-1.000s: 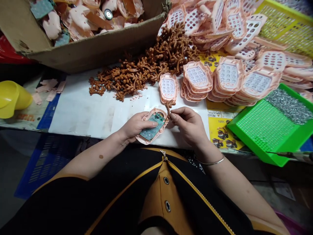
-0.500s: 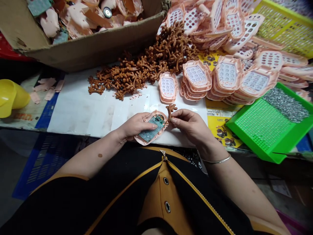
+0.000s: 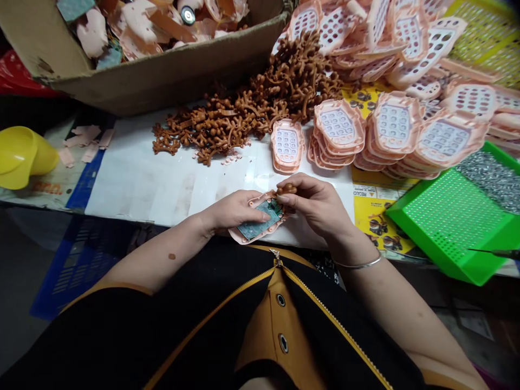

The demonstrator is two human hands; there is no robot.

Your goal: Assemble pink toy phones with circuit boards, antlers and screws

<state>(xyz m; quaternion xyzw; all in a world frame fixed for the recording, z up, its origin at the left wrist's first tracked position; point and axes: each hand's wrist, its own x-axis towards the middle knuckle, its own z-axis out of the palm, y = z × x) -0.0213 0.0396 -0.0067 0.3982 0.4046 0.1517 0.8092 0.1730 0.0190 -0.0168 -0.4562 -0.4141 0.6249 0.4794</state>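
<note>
My left hand (image 3: 229,211) holds a pink toy-phone shell (image 3: 260,230) with a green circuit board (image 3: 260,221) lying in it, at the near edge of the white sheet. My right hand (image 3: 314,203) pinches a small brown plastic piece (image 3: 286,189) and presses it against the top end of the shell. Just beyond my hands a single pink keypad shell (image 3: 287,145) lies face up. A heap of brown branched pieces (image 3: 252,111) spreads across the back of the sheet.
Stacks of pink keypad shells (image 3: 390,127) fill the right back. A green tray (image 3: 450,216) with small metal screws (image 3: 489,176) sits at right. A cardboard box (image 3: 162,70) of pink parts stands at back left, a yellow tub (image 3: 22,157) at far left.
My right hand has brought the brown piece down from above the shell onto its top end. The view has shifted slightly; my left hand keeps its hold.
</note>
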